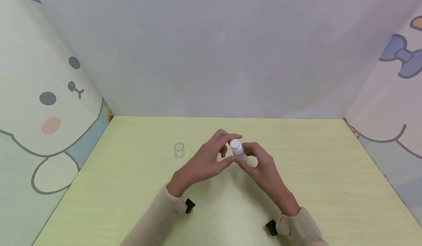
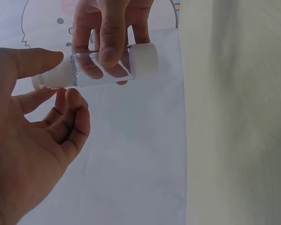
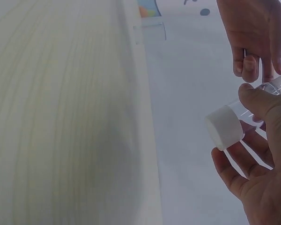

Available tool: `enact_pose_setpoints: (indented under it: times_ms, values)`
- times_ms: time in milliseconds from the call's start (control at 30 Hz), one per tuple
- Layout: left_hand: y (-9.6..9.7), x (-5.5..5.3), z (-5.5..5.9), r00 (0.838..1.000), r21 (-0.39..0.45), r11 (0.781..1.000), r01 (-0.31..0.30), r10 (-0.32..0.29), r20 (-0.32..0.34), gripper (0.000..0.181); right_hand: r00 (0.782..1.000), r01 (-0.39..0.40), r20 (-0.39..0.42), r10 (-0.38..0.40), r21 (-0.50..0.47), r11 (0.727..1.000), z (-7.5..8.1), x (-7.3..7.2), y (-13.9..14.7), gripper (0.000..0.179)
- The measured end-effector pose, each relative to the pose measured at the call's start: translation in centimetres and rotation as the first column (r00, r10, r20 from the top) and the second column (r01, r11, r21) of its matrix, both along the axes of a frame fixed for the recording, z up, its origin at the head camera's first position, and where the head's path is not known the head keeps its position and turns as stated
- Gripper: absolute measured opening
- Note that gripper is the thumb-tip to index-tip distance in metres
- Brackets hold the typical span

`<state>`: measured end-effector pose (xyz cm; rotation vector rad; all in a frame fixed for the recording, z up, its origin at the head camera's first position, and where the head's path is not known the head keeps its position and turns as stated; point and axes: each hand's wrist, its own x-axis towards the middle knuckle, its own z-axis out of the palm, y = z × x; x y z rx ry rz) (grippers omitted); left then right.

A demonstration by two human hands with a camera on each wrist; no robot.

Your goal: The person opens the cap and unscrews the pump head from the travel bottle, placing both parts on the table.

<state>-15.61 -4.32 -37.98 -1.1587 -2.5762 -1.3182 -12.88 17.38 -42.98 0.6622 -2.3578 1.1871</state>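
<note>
Setting, head view: pale green wooden table (image 1: 132, 187) inside a booth of white and cartoon-printed walls; your two hands meet above its middle.
Bottle, head view: you hold a small clear bottle (image 1: 240, 153) with a white cap (image 1: 235, 144) off the table, between both hands; cap end tilts up and toward the far wall.
Beaker, head view: a small clear glass beaker (image 1: 179, 149) stands upright on the table, apart from your left hand, to its left.
Left hand, left wrist view: your left hand (image 2: 33, 140) has thumb and fingers loosely spread at one white end of the bottle (image 2: 103, 70); they touch or nearly touch it, no firm grip shows.
Axis, left wrist view: the bottle's long axis lies across the picture, a white end on each side.
Right hand, right wrist view: your right hand (image 3: 257, 178) is clamped on the clear body (image 3: 260, 105), thumb over, fingers under.
Cap, right wrist view: the white cap (image 3: 224, 126) points away from your palm, free of your fingers.
Step, as I judge it: you are about to uncap the bottle.
Next move: keep the body steady in your right hand, pinch the cap with your left and twist.
</note>
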Motion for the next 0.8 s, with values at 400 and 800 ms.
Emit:
enact_pose_setpoints:
  times_ms: [400, 800]
  values:
    - [-0.36, -0.67, -0.48, 1.0, 0.021, 1.0, 0.02, -0.02, 0.015, 0.029, 1.0, -0.017, -0.013, 0.017, 0.005, 1.0, -0.25, -0.16, -0.14, 0.047]
    - [-0.35, -0.65, -0.67, 0.999, -0.039, 0.998, -0.042, 0.043, 0.011, 0.028, 0.999, -0.042, -0.008, 0.042, 0.035, 0.999, -0.16, 0.01, -0.27, 0.045]
